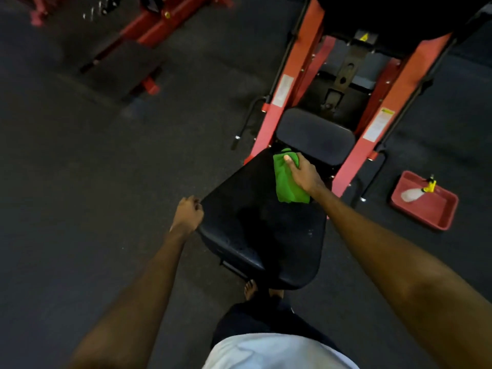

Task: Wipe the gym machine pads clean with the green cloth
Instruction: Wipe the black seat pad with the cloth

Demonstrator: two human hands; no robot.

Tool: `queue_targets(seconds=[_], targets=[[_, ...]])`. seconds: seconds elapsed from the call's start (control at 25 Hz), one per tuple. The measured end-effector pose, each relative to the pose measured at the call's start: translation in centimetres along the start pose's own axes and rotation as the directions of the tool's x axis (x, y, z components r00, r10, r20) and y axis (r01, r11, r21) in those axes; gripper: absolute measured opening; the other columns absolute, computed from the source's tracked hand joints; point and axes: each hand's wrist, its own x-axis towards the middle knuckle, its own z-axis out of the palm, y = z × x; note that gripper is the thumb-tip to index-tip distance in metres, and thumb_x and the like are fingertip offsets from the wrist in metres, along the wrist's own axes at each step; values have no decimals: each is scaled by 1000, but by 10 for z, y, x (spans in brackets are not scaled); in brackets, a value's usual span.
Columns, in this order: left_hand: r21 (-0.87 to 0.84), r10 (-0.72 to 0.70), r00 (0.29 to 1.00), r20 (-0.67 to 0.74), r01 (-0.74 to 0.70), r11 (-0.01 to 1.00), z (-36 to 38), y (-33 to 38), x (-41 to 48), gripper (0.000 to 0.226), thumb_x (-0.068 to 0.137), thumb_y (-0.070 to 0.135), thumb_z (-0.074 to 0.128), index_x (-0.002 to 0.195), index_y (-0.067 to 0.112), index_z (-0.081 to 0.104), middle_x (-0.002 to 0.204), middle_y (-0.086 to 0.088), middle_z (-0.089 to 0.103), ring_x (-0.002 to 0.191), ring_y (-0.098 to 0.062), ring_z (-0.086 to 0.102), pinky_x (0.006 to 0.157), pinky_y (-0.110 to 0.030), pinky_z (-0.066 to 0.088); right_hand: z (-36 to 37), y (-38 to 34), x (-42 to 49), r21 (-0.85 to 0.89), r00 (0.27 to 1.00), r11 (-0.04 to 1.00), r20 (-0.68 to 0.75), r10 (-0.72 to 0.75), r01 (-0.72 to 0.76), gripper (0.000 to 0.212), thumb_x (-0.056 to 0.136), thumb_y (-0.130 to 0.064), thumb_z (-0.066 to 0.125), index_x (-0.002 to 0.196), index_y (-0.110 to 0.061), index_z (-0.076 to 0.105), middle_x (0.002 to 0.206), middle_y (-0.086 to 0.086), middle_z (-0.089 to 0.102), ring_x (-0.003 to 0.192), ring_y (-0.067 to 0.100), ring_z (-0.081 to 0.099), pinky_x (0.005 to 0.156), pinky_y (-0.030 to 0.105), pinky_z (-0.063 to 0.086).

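A large black back pad (255, 225) of a red-framed gym machine (274, 113) slopes toward me in the middle of the view. Beyond it sits a smaller black seat pad (316, 137). My right hand (302, 173) presses the green cloth (286, 182) flat against the far right part of the back pad, near the gap between the two pads. My left hand (187, 214) is closed around the back pad's left edge. Wet spots show on the pad's near part.
A red plastic tray (426, 209) holding a spray bottle (416, 193) with a yellow nozzle lies on the dark floor at the right. Another red machine (149, 27) stands at the far left. My bare foot (250, 288) is under the pad's near end.
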Motion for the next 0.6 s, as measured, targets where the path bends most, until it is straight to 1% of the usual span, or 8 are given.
queue_targets(seconds=[0.08, 0.2, 0.28, 0.36, 0.48, 0.56, 0.6], targets=[[18, -14, 1000, -1, 14, 1000, 11, -15, 3, 35, 98, 3, 49, 130, -9, 55, 129, -31, 56, 122, -44, 50, 104, -41, 38, 15, 0, 3, -56, 998, 998, 56, -24, 27, 42, 103, -51, 42, 127, -19, 55, 126, 16, 65, 118, 36, 61, 93, 37, 47], [18, -59, 998, 6, 59, 998, 35, -49, 9, 41, 98, 7, 50, 137, -6, 51, 137, -31, 49, 124, -45, 48, 104, -45, 40, 47, 8, 11, -175, 982, 979, 174, -70, 101, 40, 103, -52, 44, 122, -18, 55, 119, 15, 68, 113, 35, 64, 91, 39, 49], [32, -90, 996, 2, 90, 995, 54, -75, 16, 46, 99, 9, 50, 142, -5, 46, 147, -28, 43, 134, -43, 43, 110, -46, 37, 76, 17, 21, -237, 959, 957, 264, -105, 170, 40, 103, -50, 46, 120, -15, 55, 115, 15, 68, 111, 34, 65, 89, 40, 50], [38, -110, 994, 18, 109, 993, 75, -99, 22, 52, 101, 13, 48, 150, -1, 37, 157, -22, 33, 144, -37, 33, 117, -43, 29, 114, 36, 30, -283, 916, 921, 373, -150, 266, 41, 103, -48, 46, 123, -13, 54, 120, 15, 67, 113, 34, 64, 91, 40, 50], [33, -102, 994, 42, 101, 994, 109, -120, 36, 57, 105, 25, 42, 157, 9, 24, 162, -17, 23, 149, -34, 26, 119, -45, 26, 181, 74, 33, -334, 817, 863, 558, -144, 380, 52, 103, -51, 44, 138, -12, 48, 137, 15, 58, 124, 32, 57, 101, 41, 47], [1, -83, 996, 33, 83, 997, 137, -130, 44, 57, 106, 29, 40, 157, 9, 23, 162, -18, 24, 149, -33, 26, 120, -47, 27, 230, 109, 21, -321, 761, 846, 633, -143, 426, 56, 102, -53, 43, 142, -14, 45, 140, 13, 54, 127, 32, 54, 104, 42, 45], [-9, -59, 998, 16, 59, 998, 152, -134, 48, 56, 106, 28, 39, 156, 7, 25, 162, -18, 25, 149, -32, 26, 120, -46, 26, 249, 126, 12, -322, 749, 830, 643, -162, 456, 57, 101, -57, 41, 143, -17, 44, 142, 10, 53, 130, 31, 52, 106, 43, 44]])
